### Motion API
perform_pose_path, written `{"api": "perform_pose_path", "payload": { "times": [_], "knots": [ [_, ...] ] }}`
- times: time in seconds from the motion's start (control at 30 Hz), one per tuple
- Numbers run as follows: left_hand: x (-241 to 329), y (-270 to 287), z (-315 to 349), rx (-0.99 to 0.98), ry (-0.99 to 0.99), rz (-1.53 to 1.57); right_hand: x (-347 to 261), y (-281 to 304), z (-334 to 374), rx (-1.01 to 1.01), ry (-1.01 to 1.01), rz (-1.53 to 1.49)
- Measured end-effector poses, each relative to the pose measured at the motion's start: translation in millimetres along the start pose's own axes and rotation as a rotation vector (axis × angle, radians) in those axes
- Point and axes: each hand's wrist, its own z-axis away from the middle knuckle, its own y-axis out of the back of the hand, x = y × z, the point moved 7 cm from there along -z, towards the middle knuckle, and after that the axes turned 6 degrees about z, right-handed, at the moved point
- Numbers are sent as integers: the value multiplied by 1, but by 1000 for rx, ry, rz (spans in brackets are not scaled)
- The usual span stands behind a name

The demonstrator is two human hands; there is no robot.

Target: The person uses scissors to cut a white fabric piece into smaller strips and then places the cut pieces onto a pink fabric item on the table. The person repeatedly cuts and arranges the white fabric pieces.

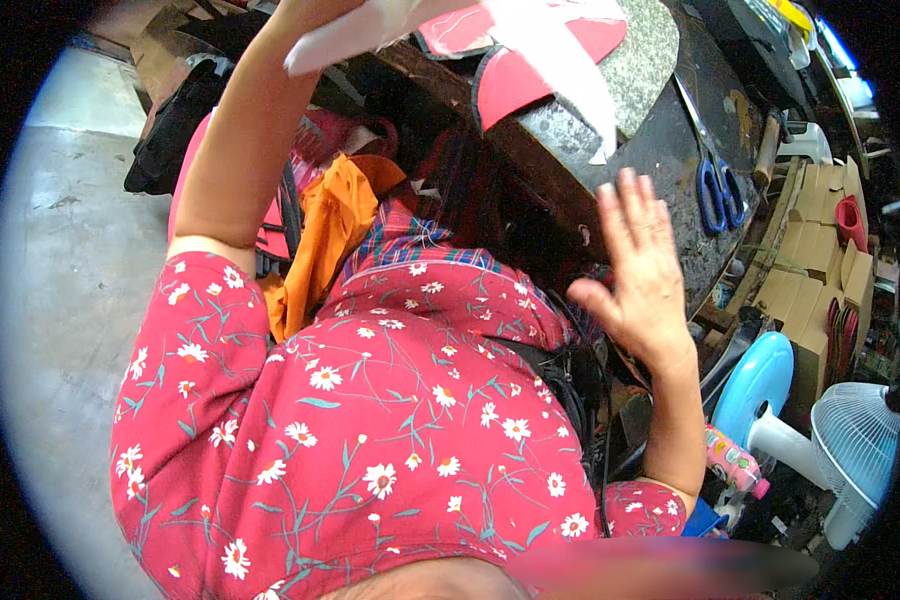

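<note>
My right hand (635, 265) is raised over the front edge of the dark worktable (685, 215), palm down, with its fingers stretched out and nothing in it. My left arm reaches up past the top edge, so the left hand is out of the picture. Thin white pieces of sheet or cloth (560, 70), blurred in part, cross the left forearm and the table. Under them lie red-pink cut pieces with dark edges (515, 85) and a speckled grey slab (650, 60). Scissors with blue handles (720, 190) rest on the table, right of my right hand.
An orange cloth (335, 225) hangs beside my lap. Brown cardboard boxes (805, 250) stand at the right. Below them are a blue and white fan (855, 440), a round blue base on a white post (760, 385) and a pink bottle (735, 465). Grey floor (70, 300) spreads at left.
</note>
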Motion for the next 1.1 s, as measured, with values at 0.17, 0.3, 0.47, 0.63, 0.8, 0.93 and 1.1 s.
{"api": "perform_pose_path", "payload": {
  "times": [0.17, 0.3, 0.47, 0.63, 0.8, 0.93, 1.1],
  "knots": [
    [-7, -2, 65, 187, 97, 117, 15, 15, -10, 68, 96, -804],
    [-19, -46, 94, 2, 118, 199, 38, -13, -32, 130, -245, 221],
    [-41, -61, 129, -37, 289, 150, 16, -9, -9, 161, -6, -68],
    [-83, -60, 156, -174, 526, 62, 52, 21, 19, 335, -280, -157],
    [-109, -61, 173, -148, 655, -14, 62, 14, 9, 363, -256, -30],
    [-112, -63, 170, -174, 644, -203, 68, 10, -1, 346, -230, -92],
    [-109, -65, 172, -160, 733, -286, 66, 5, -10, 240, -320, 122]
  ]
}}
